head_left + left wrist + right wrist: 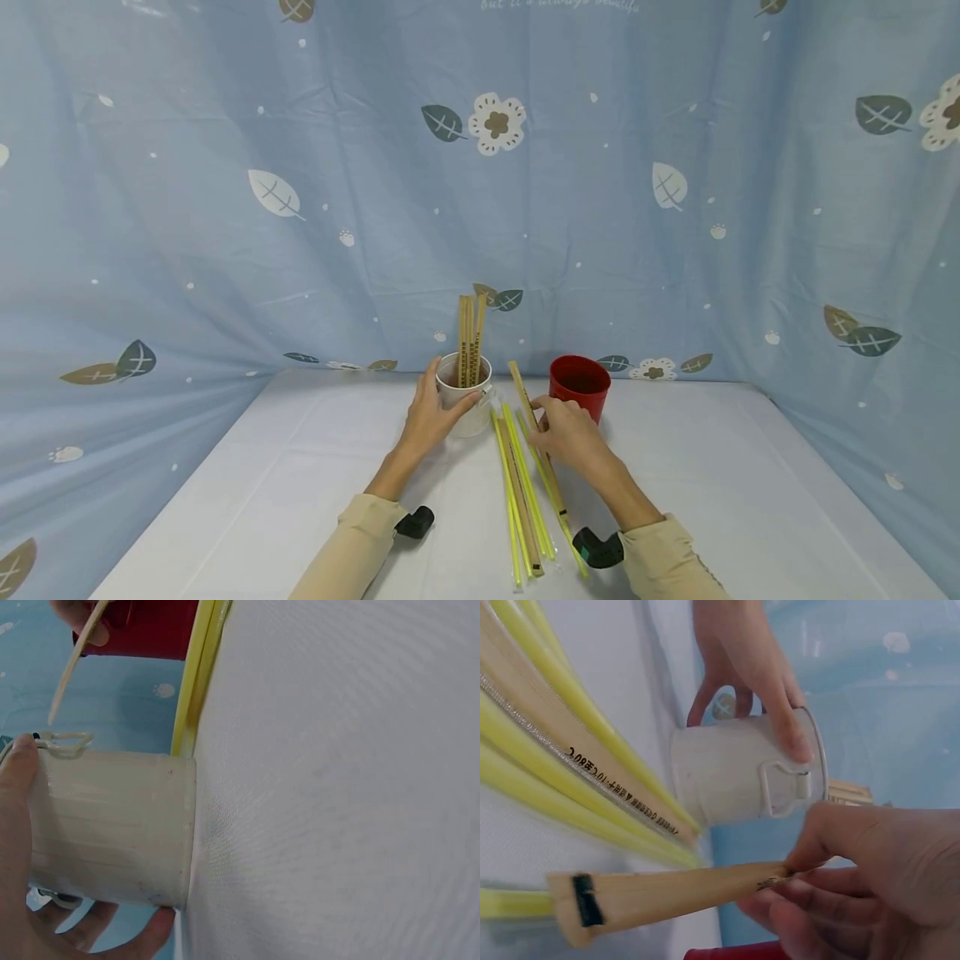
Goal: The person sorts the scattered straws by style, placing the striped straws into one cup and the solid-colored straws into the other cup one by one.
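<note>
Fingers of the right hand [572, 429] are pinching one brown stick [660, 896], while those of the left hand [435, 417] are curving round the white cup [112, 825], whose base is resting on the tabletop [322, 467]. Taking 12 o'clock as straight ahead, the held stick is slanting with its far end toward 11 and its near end toward 5; whether that near end is touching the lone yellow stick [514, 904] below it, I cannot tell. Picking a single stick out of the spread seems to be the step in hand, with the left hand steadying the white cup. A next move looks to be calling for a firm pinch, a lift clear of the neighbours and a turn to upright, should the stick be going where its likes are standing. That white cup is standing at about 10 o'clock from the right hand and is holding several brown sticks [462, 333], near upright and rising well above its rim. At about 12 from the same hand the red cup [596, 404] is sitting just beyond; nothing is poking above its rim, and its dark inside is hiding anything lower. Toward 7 or 8, other yellow sticks [196, 667] are lying side by side, with another brown stick [525, 682] running among them
</note>
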